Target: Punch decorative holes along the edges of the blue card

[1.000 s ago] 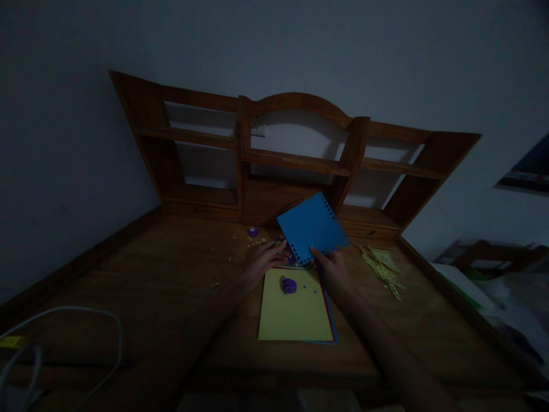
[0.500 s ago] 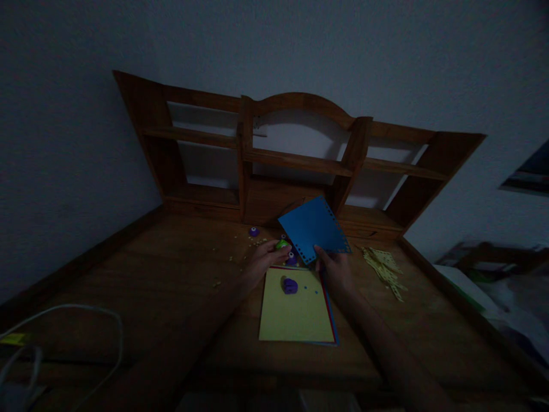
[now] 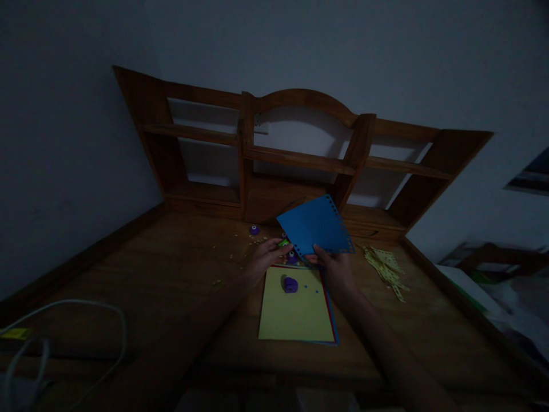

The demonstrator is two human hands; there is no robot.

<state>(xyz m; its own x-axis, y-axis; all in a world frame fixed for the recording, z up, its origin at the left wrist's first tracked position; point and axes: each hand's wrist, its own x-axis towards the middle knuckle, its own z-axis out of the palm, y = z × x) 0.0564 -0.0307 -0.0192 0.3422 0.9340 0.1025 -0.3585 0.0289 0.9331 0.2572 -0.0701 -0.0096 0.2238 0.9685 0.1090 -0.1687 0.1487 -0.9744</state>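
Observation:
My left hand [image 3: 263, 256] is closed around a small green craft punch [image 3: 283, 243]. My right hand [image 3: 334, 269] pinches a blue sheet of paper [image 3: 315, 226] by its lower edge, thumb on top, holding it tilted above the desk. Rows of punched holes line the sheet's right and lower edges. The punch is at the sheet's lower left edge; whether the paper sits in its slot I cannot tell. Below the hands lies a stack of coloured paper [image 3: 295, 317], yellow on top, with a purple punch [image 3: 290, 285] and small blue bits on it.
Another purple punch [image 3: 292, 258] stands just behind the stack, and one more purple punch [image 3: 254, 230] farther left among scattered pale paper bits. Perforated yellow paper strips [image 3: 386, 266] lie at right. A wooden shelf unit [image 3: 295, 163] rises at the back. A white cable [image 3: 122, 329] loops at left.
The blue sheet has turned slightly and its lower edge has risen a little. My left hand with the green punch has shifted slightly right, closer to the sheet's edge.

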